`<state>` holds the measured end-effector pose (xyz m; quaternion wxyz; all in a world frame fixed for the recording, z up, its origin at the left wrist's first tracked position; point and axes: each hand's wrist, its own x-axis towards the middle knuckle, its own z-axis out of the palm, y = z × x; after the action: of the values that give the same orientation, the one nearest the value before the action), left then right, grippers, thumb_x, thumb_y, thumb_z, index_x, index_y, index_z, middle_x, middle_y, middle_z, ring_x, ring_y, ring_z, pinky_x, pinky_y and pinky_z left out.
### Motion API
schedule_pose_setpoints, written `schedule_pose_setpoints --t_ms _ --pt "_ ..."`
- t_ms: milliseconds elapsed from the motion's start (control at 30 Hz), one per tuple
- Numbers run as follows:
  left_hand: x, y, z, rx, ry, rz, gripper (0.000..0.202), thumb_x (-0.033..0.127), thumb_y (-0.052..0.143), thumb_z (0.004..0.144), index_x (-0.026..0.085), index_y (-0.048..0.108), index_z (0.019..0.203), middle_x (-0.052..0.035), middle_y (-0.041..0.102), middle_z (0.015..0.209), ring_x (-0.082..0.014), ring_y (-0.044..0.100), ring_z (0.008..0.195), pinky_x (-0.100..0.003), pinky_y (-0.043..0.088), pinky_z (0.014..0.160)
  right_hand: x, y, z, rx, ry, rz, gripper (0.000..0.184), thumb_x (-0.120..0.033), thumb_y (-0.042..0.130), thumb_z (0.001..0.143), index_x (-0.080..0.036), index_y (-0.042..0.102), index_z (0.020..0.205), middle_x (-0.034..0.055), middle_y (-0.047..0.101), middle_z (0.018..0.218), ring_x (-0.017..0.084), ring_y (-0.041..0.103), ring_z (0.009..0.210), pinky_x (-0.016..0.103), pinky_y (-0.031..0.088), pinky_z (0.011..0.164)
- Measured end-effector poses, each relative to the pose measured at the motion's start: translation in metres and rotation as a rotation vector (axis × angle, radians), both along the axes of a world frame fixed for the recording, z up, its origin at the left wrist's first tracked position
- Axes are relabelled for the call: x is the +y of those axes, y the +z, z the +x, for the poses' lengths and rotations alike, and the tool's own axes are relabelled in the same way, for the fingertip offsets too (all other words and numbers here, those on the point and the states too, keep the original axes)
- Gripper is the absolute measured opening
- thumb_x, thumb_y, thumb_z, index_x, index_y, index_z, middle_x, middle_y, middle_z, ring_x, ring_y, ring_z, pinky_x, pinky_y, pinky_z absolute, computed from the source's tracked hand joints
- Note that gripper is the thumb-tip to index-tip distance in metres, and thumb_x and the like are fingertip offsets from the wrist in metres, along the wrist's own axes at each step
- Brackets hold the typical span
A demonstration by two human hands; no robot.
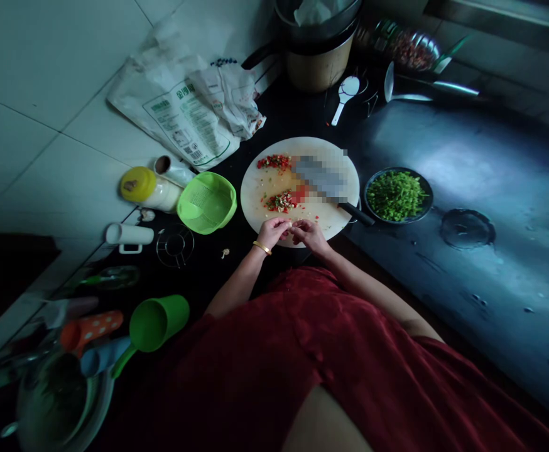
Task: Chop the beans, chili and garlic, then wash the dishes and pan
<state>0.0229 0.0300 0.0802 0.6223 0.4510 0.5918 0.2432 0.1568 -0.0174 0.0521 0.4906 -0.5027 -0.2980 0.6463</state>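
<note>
My left hand (273,231) and my right hand (306,233) meet at the near edge of a round pale cutting board (260,188). Their fingertips pinch together on a small pale piece, possibly a garlic clove (289,224); it is too small to be sure. A gold bangle (262,247) circles my left wrist. On the board lie two piles of chopped red chilli and pale bits (274,162) (281,201) and a cleaver (324,179) with a black handle (357,214), its blade blurred.
A dark bowl of chopped green vegetables (397,195) sits right of the board. Left are a green strainer (207,201), a yellow-lidded jar (145,187), a wire trivet (175,245), a printed bag (187,116). A pot (319,53) and ladles stand behind; green cup (159,321) near.
</note>
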Motion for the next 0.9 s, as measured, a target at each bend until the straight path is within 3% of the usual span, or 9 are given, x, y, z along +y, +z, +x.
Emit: schedule_pose_setpoints --t_ms 167,400,567,667,767,900 --pt "-0.002 0.002 0.003 -0.015 -0.021 -0.012 0.011 0.020 0.067 0.076 0.012 0.067 0.084 0.0020 0.062 0.062 -0.0060 0.055 0.052 -0.017 0.044 0.050 0.002 -0.003 -0.003 -0.032 -0.021 0.031 0.039 -0.054 0.069 0.065 -0.017 0.055 0.067 -0.0020 0.055 0.048 0.010 0.049 0.041 0.024 0.042 0.043" --pt "-0.004 -0.005 -0.003 -0.189 0.075 -0.143 0.020 0.026 0.069 0.074 0.012 0.065 0.087 0.0004 0.063 0.066 -0.0065 0.057 0.054 -0.016 0.044 0.049 -0.002 -0.003 0.002 0.003 -0.111 -0.010 0.037 -0.052 0.066 0.068 -0.019 0.049 0.066 -0.0053 0.050 0.045 0.008 0.043 0.038 0.022 0.039 0.039" --pt "0.016 -0.021 -0.023 0.153 0.069 0.117 0.009 0.018 0.063 0.076 0.014 0.067 0.083 0.0025 0.059 0.058 -0.0077 0.053 0.051 -0.018 0.041 0.050 -0.014 -0.005 0.019 0.033 -0.157 -0.089 0.030 -0.043 0.069 0.067 -0.019 0.051 0.066 -0.0032 0.055 0.050 0.008 0.048 0.043 0.021 0.044 0.042" --pt "0.026 -0.028 -0.027 0.370 -0.032 0.337 0.007 0.014 0.063 0.074 0.017 0.068 0.079 0.0010 0.060 0.063 -0.0113 0.055 0.060 -0.022 0.044 0.062 -0.019 -0.006 0.025 0.069 -0.178 -0.153 0.029 -0.036 0.073 0.063 -0.019 0.049 0.065 0.0012 0.064 0.064 0.009 0.054 0.050 0.020 0.045 0.043" --pt "0.024 -0.028 -0.020 0.531 -0.200 0.558 0.012 0.013 0.063 0.075 0.018 0.069 0.083 -0.0042 0.062 0.080 -0.0162 0.058 0.077 -0.028 0.044 0.079 -0.020 -0.006 0.026 0.104 -0.225 -0.187 0.033 -0.033 0.074 0.061 -0.019 0.044 0.065 0.0029 0.068 0.076 0.009 0.055 0.051 0.019 0.044 0.041" --pt "0.009 -0.025 0.001 0.688 -0.488 0.708 0.015 0.024 0.069 0.074 0.019 0.069 0.089 -0.0092 0.059 0.093 -0.0238 0.054 0.095 -0.035 0.040 0.088 -0.019 -0.006 0.023 0.092 -0.216 -0.214 0.025 -0.028 0.069 0.065 -0.019 0.047 0.074 -0.0013 0.064 0.069 0.008 0.053 0.047 0.020 0.045 0.041"
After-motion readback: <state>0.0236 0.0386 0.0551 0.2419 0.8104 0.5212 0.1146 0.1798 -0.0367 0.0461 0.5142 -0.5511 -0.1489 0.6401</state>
